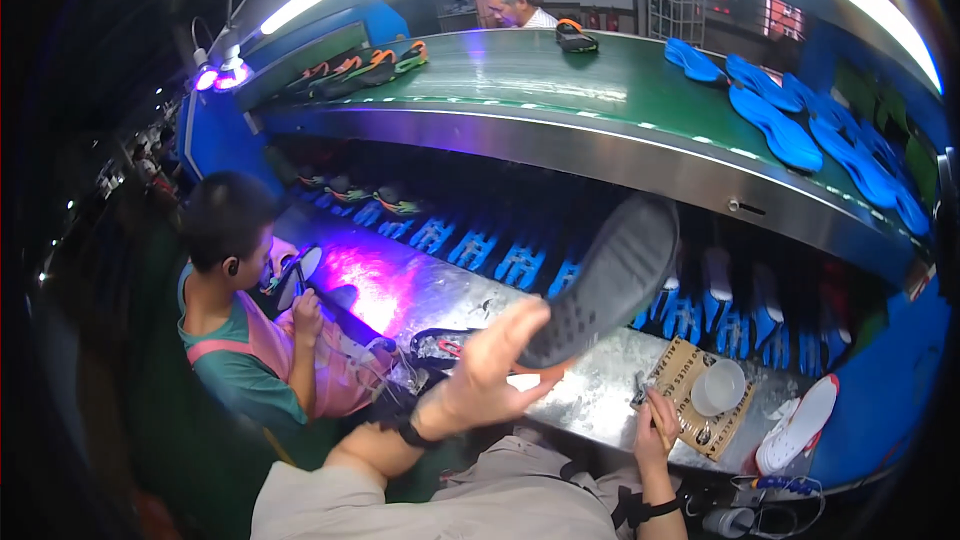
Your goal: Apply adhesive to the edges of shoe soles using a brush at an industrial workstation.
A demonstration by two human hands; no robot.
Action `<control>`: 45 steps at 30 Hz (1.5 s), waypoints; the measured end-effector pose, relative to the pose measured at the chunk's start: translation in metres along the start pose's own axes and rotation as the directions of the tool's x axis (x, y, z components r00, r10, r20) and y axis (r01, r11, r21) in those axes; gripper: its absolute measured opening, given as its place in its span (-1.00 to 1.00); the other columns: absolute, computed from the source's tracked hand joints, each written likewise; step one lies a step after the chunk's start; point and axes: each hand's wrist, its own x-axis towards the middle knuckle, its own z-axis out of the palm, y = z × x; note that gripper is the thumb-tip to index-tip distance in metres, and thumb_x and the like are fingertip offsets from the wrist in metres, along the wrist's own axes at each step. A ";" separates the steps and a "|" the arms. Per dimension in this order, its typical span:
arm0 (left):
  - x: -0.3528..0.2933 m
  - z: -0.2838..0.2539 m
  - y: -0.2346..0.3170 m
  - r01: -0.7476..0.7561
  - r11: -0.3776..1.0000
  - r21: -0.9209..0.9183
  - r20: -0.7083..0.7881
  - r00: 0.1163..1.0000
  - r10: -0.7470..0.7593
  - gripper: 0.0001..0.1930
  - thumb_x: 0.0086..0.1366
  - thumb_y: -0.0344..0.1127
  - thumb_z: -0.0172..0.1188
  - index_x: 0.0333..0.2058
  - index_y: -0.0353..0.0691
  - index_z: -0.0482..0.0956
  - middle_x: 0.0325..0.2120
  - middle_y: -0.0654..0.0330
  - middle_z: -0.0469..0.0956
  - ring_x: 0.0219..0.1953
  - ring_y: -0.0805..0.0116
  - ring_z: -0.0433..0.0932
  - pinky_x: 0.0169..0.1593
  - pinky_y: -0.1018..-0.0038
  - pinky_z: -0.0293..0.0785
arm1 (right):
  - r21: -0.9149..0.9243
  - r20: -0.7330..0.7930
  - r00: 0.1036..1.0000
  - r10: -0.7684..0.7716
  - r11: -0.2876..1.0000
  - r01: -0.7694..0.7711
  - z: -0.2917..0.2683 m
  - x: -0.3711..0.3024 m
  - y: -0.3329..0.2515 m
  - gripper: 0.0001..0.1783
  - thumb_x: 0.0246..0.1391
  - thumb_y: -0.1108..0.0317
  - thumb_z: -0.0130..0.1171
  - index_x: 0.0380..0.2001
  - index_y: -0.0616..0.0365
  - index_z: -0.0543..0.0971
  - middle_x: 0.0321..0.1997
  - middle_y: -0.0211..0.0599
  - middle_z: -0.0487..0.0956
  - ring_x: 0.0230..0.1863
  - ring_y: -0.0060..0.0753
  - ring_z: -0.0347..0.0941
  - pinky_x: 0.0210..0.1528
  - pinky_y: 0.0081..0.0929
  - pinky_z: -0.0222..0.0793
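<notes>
My left hand (485,370) is raised over the bench, closed on the near end of a dark grey shoe sole (610,275). The sole slants up and to the right, its broad face toward me, with small square marks near my fingers and a bit of orange at its lower edge. Lower right, my right hand (655,432) grips the wooden handle of a small brush (660,422); its dark tip is near the cardboard. A white bowl (718,387) stands on that printed cardboard piece (688,422). Partly behind my left hand lies a black shoe with red (440,345).
A white shoe with red trim (800,425) stands at the bench's right end. Above the metal bench (590,400) runs a green conveyor belt (520,75) carrying blue soles (775,130) and dark shoe parts (365,70). A co-worker (260,310) sits close on my left, holding a shoe.
</notes>
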 end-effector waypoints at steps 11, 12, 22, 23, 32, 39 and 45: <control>0.256 -0.067 -0.149 0.199 0.924 0.326 -0.190 0.971 -0.143 -0.10 0.06 -0.07 0.47 0.27 -0.51 0.34 -0.22 -0.18 0.69 -0.09 -0.02 0.69 0.08 0.24 0.54 | -0.020 0.015 1.000 -0.009 1.000 0.009 0.003 0.002 -0.007 -0.71 0.11 0.56 0.11 -0.09 0.39 0.62 -0.22 0.10 0.60 -0.21 0.14 0.56 -0.13 -0.14 0.47; 0.261 -0.068 -0.171 0.268 0.883 0.385 -0.159 0.962 -0.223 -0.09 0.10 0.02 0.45 0.27 -0.53 0.34 -0.19 -0.21 0.68 -0.06 -0.05 0.68 0.11 0.21 0.53 | -0.020 0.017 1.000 -0.004 1.000 0.004 0.003 0.003 -0.007 -0.71 0.10 0.56 0.12 -0.09 0.39 0.61 -0.22 0.11 0.60 -0.21 0.15 0.55 -0.14 -0.13 0.47; 0.272 -0.161 -0.358 0.705 0.316 0.634 -0.448 0.668 -0.594 -0.29 0.38 0.17 0.09 0.36 -0.10 0.25 0.21 -0.29 0.41 0.28 -0.26 0.41 0.29 -0.12 0.32 | -0.089 0.032 0.997 0.063 0.994 -0.060 0.005 -0.003 0.000 -0.68 0.14 0.50 0.07 -0.07 0.40 0.60 -0.21 0.07 0.57 -0.19 0.11 0.52 -0.07 -0.14 0.44; 0.280 -0.178 -0.373 0.734 0.256 0.629 -0.403 0.589 -0.701 -0.24 0.37 0.17 0.10 0.43 -0.04 0.15 0.26 -0.29 0.36 0.33 -0.24 0.35 0.34 -0.07 0.27 | -0.199 0.079 0.997 0.005 0.980 0.011 0.004 -0.003 0.001 -0.69 0.21 0.50 0.07 -0.04 0.38 0.62 -0.10 0.04 0.62 -0.03 0.14 0.51 0.08 -0.07 0.40; 0.293 -0.246 -0.484 0.646 0.202 0.736 -0.336 0.608 -0.719 -0.14 0.24 0.09 0.15 0.40 -0.29 0.22 0.29 -0.19 0.41 0.37 -0.14 0.34 0.41 -0.07 0.17 | -0.255 0.110 0.993 -0.029 0.965 0.057 0.005 0.006 -0.008 -0.73 0.28 0.49 0.10 -0.05 0.39 0.66 -0.06 0.08 0.68 0.04 0.14 0.56 0.13 -0.08 0.47; 0.270 -0.251 -0.455 0.660 0.437 0.611 -0.516 0.751 -0.412 -0.54 0.12 0.08 0.43 -0.27 -0.25 0.69 -0.28 -0.09 0.71 -0.09 -0.07 0.66 0.05 0.18 0.51 | -0.181 0.074 0.997 -0.031 0.983 0.044 0.008 0.007 -0.009 -0.73 0.22 0.49 0.09 -0.07 0.39 0.64 -0.16 0.09 0.63 -0.09 0.12 0.55 0.02 -0.13 0.46; 0.231 -0.220 -0.407 0.625 0.683 0.378 -0.778 0.614 -0.132 -0.83 0.16 -0.30 0.28 -0.33 -0.28 0.63 -0.44 0.03 0.65 -0.32 0.04 0.65 -0.10 0.22 0.54 | -0.062 0.035 0.999 0.039 0.997 -0.036 0.014 0.003 -0.011 -0.70 0.14 0.52 0.07 -0.08 0.41 0.60 -0.20 0.07 0.57 -0.19 0.10 0.52 -0.06 -0.16 0.44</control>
